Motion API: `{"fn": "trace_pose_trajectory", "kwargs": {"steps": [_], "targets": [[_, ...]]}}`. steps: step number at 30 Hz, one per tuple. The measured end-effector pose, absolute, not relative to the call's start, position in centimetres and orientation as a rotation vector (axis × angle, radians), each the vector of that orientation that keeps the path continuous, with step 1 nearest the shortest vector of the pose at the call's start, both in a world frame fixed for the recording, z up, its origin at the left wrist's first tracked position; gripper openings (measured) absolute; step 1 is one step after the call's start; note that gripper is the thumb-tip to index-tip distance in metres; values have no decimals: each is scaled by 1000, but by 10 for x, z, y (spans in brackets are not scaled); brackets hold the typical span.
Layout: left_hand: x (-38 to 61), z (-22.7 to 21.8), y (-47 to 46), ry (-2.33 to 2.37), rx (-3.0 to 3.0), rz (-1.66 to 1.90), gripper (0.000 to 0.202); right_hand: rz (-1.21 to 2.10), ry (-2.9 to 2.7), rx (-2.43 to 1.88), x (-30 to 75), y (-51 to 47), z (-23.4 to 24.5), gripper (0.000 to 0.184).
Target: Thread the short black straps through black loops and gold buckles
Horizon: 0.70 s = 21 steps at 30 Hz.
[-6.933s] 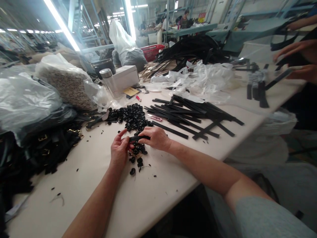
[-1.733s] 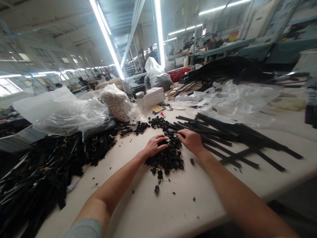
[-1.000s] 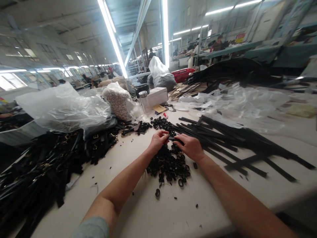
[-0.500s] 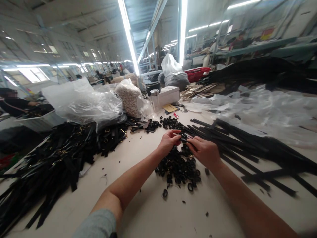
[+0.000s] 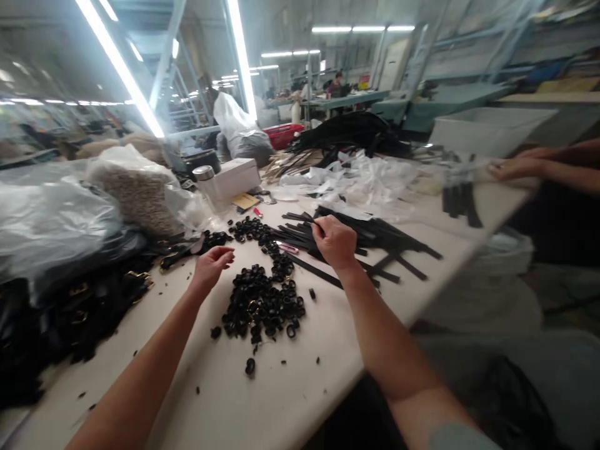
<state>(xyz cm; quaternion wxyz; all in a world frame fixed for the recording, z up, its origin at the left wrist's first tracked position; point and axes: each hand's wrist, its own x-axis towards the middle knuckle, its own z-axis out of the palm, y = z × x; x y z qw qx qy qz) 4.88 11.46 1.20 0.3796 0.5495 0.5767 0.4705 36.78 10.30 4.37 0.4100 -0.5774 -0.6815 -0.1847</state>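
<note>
My left hand (image 5: 213,267) is above the table, left of a heap of small black loops (image 5: 262,303). Its fingers are curled in a pinch, and whatever is between them is too small to name. Over a fan of flat black straps (image 5: 394,240) is my right hand (image 5: 336,242), its fingers closed. Strap ends show right beside its fingertips, but I cannot make out what it grips. A small pink tool (image 5: 287,248) lies between the loops and the straps. More loops (image 5: 248,230) trail toward the back.
Clear plastic bags (image 5: 56,206) cover black straps with gold buckles (image 5: 79,306) at left. Behind stand a lidded jar (image 5: 205,187), a white box (image 5: 239,181) and crumpled plastic (image 5: 356,181). At right, a co-worker's hands (image 5: 520,165) are near hanging black strips (image 5: 459,200) and a bin (image 5: 487,131).
The view has turned to the right. My hands, together over the loops before, are now apart: the right over the straps, the left to the left of the heap. A co-worker's hands have come into view.
</note>
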Motion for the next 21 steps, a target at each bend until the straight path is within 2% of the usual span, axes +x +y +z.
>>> {"fn": "trace_pose_trajectory", "kwargs": {"steps": [7, 13, 21], "targets": [[89, 10, 138, 1568, 2035, 899, 24, -331, -1749, -1469, 368, 112, 30, 19], [132, 22, 125, 1382, 2404, 574, 26, -202, -1881, -1454, 356, 110, 24, 20], [141, 11, 127, 1376, 2324, 460, 15, -39, -2043, -1417, 340, 105, 23, 23]]}}
